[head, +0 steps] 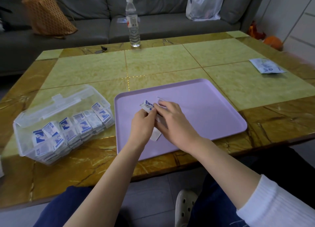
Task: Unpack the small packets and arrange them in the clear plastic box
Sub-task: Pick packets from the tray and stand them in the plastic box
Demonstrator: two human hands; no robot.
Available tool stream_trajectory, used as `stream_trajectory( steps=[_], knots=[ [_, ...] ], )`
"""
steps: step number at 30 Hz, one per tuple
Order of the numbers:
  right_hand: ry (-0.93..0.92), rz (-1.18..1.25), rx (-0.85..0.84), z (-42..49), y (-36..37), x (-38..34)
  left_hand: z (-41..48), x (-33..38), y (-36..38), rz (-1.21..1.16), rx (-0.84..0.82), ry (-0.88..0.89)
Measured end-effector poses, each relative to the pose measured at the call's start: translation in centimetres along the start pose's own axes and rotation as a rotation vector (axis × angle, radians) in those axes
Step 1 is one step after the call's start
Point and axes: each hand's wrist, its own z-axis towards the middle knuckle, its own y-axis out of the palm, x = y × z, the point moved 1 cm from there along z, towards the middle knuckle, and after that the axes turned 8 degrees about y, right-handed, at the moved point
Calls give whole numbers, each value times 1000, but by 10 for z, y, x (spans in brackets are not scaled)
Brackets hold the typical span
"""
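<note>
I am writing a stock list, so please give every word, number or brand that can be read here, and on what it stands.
No text can be read with certainty.
Packets in the clear box: blue characters, too blurred to read.
Held packets, between the left hand and the right hand: blue print, blurred.
Water bottle label: red print, too small.
Flat pouch, far right on the table: blue print, blurred.
</note>
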Motion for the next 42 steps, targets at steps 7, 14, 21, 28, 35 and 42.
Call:
stream_trajectory(
  steps=[7,14,21,28,35,42],
  knots=[
    [94,48,110,5,-14,8,-8,10,-2,63,-82,74],
    [210,88,-42,10,-19,25,-3,-5,-15,654,-29,399],
    [132,-322,-245,6,-3,32,-6,-24,7,998,-271,488],
    [205,-166,-71,6,-10,29,-5,-18,0,921,-169,439],
    [124,-197,-126,5,-8,29,-10,-15,0,990,-207,423],
    [107,-141,-159,5,2,30,-16,-21,7,1277,-301,370]
  ],
)
